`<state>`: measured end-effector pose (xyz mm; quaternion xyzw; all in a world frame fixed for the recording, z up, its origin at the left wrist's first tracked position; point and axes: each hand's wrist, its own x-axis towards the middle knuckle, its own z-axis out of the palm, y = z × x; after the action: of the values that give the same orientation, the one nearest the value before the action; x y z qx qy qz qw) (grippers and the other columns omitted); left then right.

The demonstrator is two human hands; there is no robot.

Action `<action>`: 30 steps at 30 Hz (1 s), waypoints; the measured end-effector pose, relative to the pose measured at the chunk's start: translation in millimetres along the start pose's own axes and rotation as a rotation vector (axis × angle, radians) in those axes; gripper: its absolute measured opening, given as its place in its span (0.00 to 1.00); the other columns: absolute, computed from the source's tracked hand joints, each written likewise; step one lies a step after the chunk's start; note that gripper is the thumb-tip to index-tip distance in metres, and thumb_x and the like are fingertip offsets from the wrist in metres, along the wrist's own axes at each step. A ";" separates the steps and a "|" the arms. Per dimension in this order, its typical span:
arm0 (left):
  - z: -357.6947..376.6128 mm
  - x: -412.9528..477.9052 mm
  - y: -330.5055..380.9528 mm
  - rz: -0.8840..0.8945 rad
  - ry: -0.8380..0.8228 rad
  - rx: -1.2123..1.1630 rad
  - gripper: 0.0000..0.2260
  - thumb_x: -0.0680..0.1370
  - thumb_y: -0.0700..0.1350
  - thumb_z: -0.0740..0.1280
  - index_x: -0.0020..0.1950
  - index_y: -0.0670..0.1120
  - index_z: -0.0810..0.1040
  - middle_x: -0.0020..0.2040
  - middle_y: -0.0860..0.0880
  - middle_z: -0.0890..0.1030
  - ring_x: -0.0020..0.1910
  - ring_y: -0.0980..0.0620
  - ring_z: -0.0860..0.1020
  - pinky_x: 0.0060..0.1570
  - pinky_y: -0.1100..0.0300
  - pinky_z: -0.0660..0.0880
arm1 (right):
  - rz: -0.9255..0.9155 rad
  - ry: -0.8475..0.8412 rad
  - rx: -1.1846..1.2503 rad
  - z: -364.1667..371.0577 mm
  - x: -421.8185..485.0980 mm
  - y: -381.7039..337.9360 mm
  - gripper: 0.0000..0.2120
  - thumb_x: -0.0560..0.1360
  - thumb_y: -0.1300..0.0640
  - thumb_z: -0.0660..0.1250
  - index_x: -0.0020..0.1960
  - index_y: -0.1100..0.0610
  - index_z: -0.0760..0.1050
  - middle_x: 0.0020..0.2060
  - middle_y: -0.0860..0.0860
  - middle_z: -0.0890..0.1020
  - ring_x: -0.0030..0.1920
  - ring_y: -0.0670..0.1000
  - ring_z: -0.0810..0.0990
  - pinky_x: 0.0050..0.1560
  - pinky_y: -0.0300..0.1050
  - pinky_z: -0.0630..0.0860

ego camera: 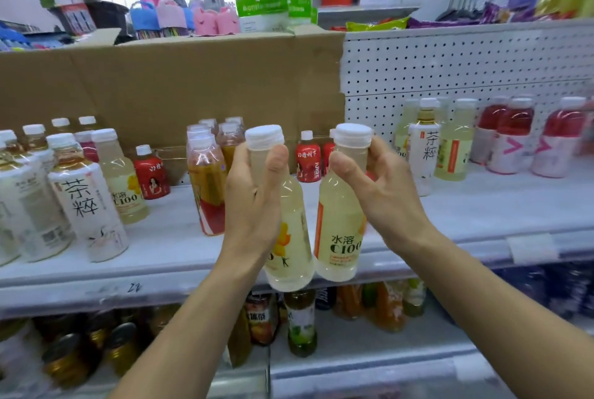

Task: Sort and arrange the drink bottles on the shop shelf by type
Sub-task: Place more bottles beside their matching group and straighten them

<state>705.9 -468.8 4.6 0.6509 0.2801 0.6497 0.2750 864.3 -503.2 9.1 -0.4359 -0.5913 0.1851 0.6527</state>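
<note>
Hands sit nearest on my feed: the left hand curls round the neck of the left C100 bottle, and the right hand wraps the neck of the right C100 bottle. I have both bottles in the air above the front edge of the shelf, tilted so their bases meet. That makes two held.

On the shelf's left end I count a third C100 bottle beside a white tea bottle, with more white ones crowded further left. Near the shelf's middle stands a cluster of orange tea bottles, and I count three small red bottles across it.

Towards the shelf's right end stands another white tea bottle, then red-drink bottles, three or perhaps four; it blurs there.

At the back of the shelf leans a cardboard box.
</note>
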 end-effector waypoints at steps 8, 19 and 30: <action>100.2 -41.9 11.9 -0.105 -0.121 -0.121 0.13 0.78 0.58 0.62 0.51 0.50 0.76 0.40 0.54 0.81 0.39 0.56 0.80 0.37 0.62 0.76 | 0.056 0.049 0.007 -103.4 -28.4 23.9 0.17 0.72 0.42 0.67 0.55 0.50 0.78 0.48 0.47 0.85 0.48 0.45 0.83 0.47 0.43 0.79; 308.6 -68.0 38.7 -0.164 -0.139 -0.210 0.15 0.77 0.61 0.62 0.51 0.51 0.76 0.42 0.55 0.83 0.41 0.58 0.81 0.39 0.63 0.76 | 0.036 0.000 -0.029 -312.1 -4.8 40.8 0.10 0.73 0.44 0.67 0.48 0.49 0.78 0.39 0.45 0.84 0.41 0.46 0.82 0.42 0.44 0.78; 397.6 3.9 10.3 -0.063 -0.002 -0.025 0.20 0.80 0.61 0.61 0.64 0.49 0.73 0.55 0.55 0.82 0.56 0.56 0.80 0.57 0.56 0.76 | -0.005 0.040 0.050 -364.0 90.8 86.9 0.16 0.75 0.46 0.69 0.55 0.56 0.76 0.47 0.50 0.84 0.49 0.52 0.83 0.52 0.50 0.81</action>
<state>1103.5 -470.7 13.0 0.6390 0.2920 0.6436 0.3037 1248.9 -514.0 24.9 -0.4213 -0.5743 0.1893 0.6758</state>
